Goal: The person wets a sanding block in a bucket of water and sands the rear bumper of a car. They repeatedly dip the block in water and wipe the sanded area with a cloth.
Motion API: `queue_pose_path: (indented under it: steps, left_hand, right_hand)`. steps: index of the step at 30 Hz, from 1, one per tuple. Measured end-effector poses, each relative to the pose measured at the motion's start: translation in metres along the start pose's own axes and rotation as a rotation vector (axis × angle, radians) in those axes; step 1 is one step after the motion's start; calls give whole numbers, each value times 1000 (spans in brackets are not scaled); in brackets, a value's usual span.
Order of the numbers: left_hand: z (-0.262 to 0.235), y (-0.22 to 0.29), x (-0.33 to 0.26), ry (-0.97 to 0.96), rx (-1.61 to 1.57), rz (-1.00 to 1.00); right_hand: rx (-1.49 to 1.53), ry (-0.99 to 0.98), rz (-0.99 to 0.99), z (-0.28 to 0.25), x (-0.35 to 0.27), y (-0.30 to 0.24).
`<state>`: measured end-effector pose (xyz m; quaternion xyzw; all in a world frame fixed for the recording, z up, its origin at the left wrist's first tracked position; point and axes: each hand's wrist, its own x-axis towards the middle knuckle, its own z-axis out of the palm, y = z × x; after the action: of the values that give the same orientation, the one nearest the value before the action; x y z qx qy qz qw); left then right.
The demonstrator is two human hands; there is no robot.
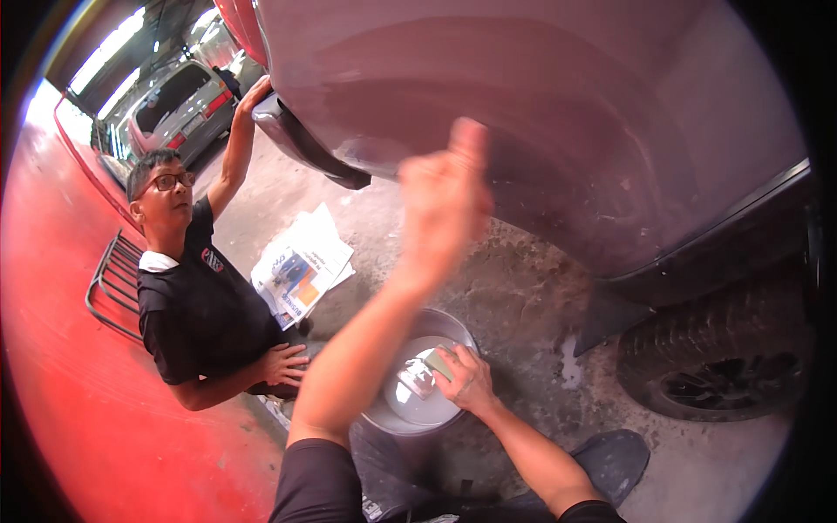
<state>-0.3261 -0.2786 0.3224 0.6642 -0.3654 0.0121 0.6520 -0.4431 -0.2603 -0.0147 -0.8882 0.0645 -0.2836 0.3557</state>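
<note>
My left hand (443, 202) is raised in front of the dull maroon vehicle panel (558, 105), blurred, with one finger stretched upward. Nothing shows in it, and contact with the panel cannot be judged. Lower down, my right hand (469, 380) grips a small grey-green flat block (440, 363), whose exact kind is unclear. The block is over a round bucket (462, 327) of cloudy whitish water (410, 397), which reflects bright light. My left forearm hides part of the bucket's left side.
A person (200, 305) in a black shirt is at the left, one hand raised at the bumper end (305, 144). Newspapers (301, 261) lie beside them. A wheel (719, 366) stands at right, a red surface (70, 288) at left, and a grey vehicle (183, 109) behind.
</note>
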Motion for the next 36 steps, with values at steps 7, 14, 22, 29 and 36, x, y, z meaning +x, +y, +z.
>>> queue_pose_path:
  steps: [7,14,22,29,36]
  left_hand:
    - [-39,12,68,124,-123,-46]
    - [69,24,-3,-115,64,272]
    - [34,-44,-67,-370,16,317]
    - [-150,-161,-155,-91,221,-417]
    - [-108,-344,-271,-1275,1089,-373]
  right_hand:
    - [17,-3,1,1,1,-8]
    - [-36,-12,-5,7,-1,-1]
    - [-77,-2,-127,14,7,21]
    - [18,-40,-8,2,-1,-13]
    - [364,-48,366,9,37,-24]
